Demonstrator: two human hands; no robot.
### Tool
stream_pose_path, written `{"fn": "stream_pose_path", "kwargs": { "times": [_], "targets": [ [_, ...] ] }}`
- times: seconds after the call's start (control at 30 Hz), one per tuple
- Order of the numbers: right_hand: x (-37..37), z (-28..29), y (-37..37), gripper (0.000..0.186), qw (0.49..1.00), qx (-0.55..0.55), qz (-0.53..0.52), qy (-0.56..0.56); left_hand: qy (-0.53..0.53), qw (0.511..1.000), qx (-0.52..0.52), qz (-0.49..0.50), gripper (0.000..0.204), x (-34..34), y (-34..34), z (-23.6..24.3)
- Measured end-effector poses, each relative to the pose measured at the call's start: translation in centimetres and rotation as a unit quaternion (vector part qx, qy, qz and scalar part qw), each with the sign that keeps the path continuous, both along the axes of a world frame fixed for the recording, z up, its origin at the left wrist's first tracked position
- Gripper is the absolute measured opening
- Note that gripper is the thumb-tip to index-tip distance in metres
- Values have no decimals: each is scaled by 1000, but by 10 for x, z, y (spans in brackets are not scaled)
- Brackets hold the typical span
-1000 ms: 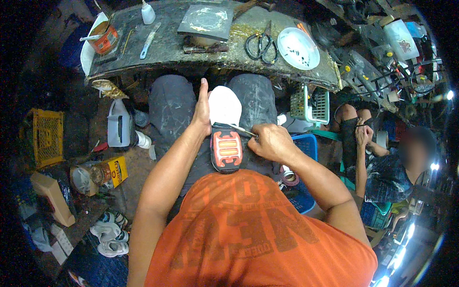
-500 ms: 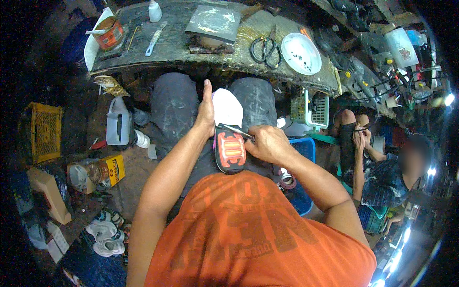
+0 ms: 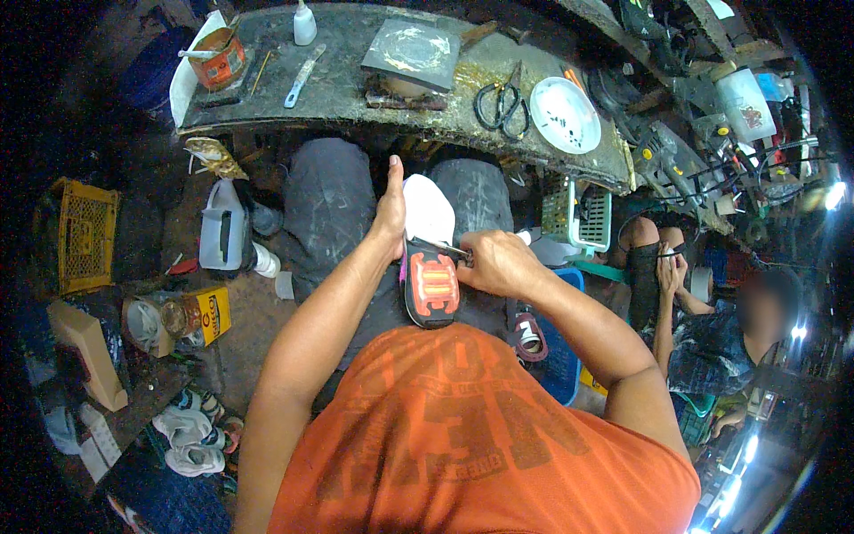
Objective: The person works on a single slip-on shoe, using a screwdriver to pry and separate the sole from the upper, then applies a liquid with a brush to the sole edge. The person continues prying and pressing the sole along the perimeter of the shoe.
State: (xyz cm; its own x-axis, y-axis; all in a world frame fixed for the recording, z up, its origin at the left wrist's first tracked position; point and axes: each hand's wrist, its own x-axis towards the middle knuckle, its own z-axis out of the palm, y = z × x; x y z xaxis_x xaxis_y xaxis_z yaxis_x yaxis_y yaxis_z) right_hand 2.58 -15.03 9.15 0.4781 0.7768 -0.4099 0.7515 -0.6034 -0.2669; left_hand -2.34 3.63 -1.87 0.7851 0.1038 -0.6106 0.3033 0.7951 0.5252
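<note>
A shoe point(image 3: 433, 289) rests sole up over my lap, between my thighs. Its front half is white; the heel half is black with a red-orange patterned patch. My left hand point(image 3: 389, 222) grips the shoe along its left side, thumb stretched toward the bench. In my closed right hand point(image 3: 500, 263) is a thin metal tool point(image 3: 439, 244), its blade or shaft lying across the sole where white meets black. The tool's handle is hidden in my fist, so its exact kind does not show.
On the workbench point(image 3: 338, 98) lie scissors point(image 3: 503, 109), a white-handled knife point(image 3: 305, 76), a dark slab point(image 3: 412, 55), a white bowl point(image 3: 566, 116) and an orange can point(image 3: 218, 60). A pale green basket point(image 3: 578, 214) and a blue crate point(image 3: 560, 343) stand right. Another person point(image 3: 712, 351) sits far right.
The bench and its things appear slightly farther right in the picture. The metal tool stays at the colour border, my right hand shifted only slightly. My left hand keeps its grip.
</note>
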Motion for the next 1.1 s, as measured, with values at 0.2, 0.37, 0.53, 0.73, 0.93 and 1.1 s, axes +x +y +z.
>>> {"fn": "stream_pose_path", "kwargs": {
  "times": [0.2,0.37,0.53,0.73,0.93,1.1],
  "targets": [
    [3,-2,4,34,1000,-10,-3,25,-15,1000,-26,-3,96,-1,3,-5],
    [21,14,-24,45,995,1,-47,87,-48,996,-78,21,101,-8,32,-8],
    [6,-6,-98,50,773,254,-365,452,-125,980,-142,57,99,-16,63,-14],
    [5,-67,-158,27,499,518,-534,444,-112,992,-39,32,93,-19,77,-28],
    [120,-72,-180,33,344,655,-573,354,-111,993,17,29,91,-17,86,-39],
    [170,-77,-166,26,254,698,-587,322,-85,995,32,51,89,-18,87,-40]
  ]
}}
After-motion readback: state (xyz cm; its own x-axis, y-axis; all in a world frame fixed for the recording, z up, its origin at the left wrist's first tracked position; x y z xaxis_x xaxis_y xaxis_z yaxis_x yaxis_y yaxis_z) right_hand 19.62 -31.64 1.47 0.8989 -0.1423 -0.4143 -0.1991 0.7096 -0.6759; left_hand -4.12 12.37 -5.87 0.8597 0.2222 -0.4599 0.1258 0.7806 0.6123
